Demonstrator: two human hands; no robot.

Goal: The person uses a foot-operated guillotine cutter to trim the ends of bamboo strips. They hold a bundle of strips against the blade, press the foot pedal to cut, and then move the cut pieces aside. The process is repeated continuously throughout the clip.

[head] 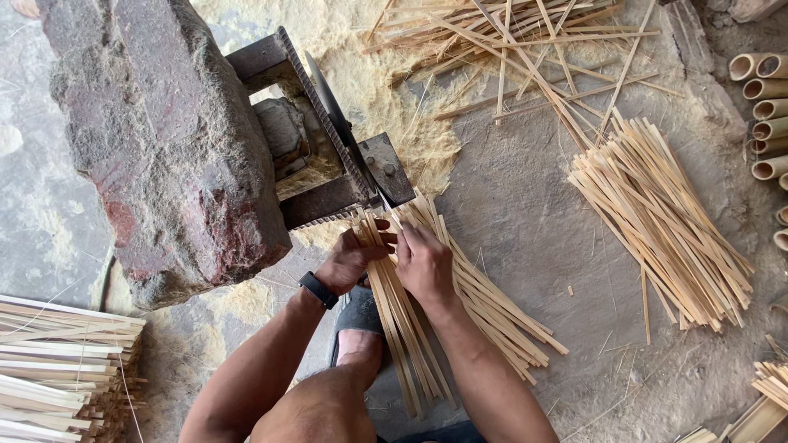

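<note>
A fan of thin bamboo strips (492, 308) lies on the ground under both my hands, its far ends against a metal cutting machine (328, 139) with a dark round blade. My left hand (351, 258), with a black wristband, grips the left part of the strips near the blade. My right hand (423, 262) presses down on the strips just to the right of it. My sandalled foot (359, 328) rests under the bundle.
A big reddish rock (156, 131) weighs down the machine on the left. Sawdust lies behind the blade. A neat heap of strips (665, 221) sits at right, loose strips at the top, bamboo tubes (767, 107) at the far right, stacked strips (57, 369) at bottom left.
</note>
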